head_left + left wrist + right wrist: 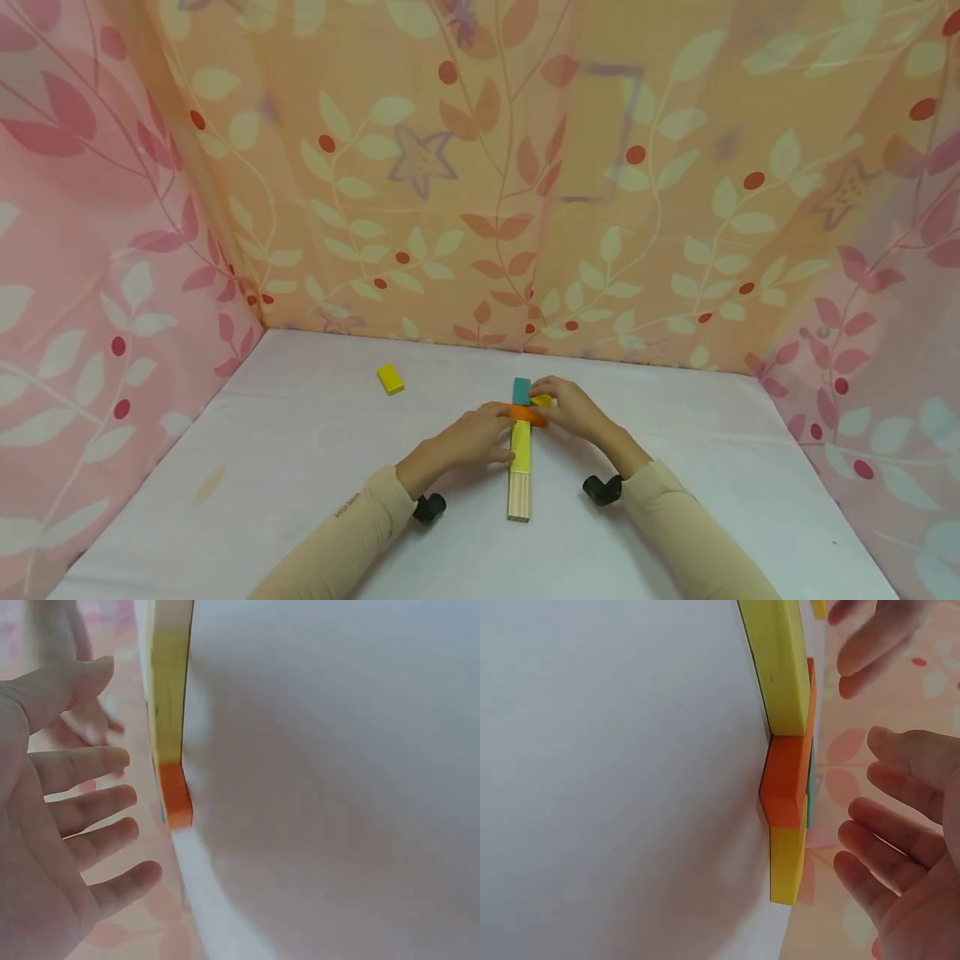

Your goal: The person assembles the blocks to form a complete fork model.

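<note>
A line of wooden blocks lies on the white table: a plain wood block (518,497) nearest, then a pale yellow block (521,447), an orange block (522,412) set crosswise, and a teal block (522,390) behind it. A bright yellow block (786,862) sits past the orange one on the right, beside the teal one. My left hand (471,436) is just left of the orange and pale yellow blocks, fingers spread, holding nothing. To the right, my right hand (576,411) is close to the bright yellow block, with loosely bent fingers apart from the blocks in the right wrist view.
Another yellow block (390,379) lies alone toward the back left of the white table (315,508). Patterned cloth walls (480,167) stand behind the table and along both sides. A dark wrist camera (602,490) sits under each sleeve cuff.
</note>
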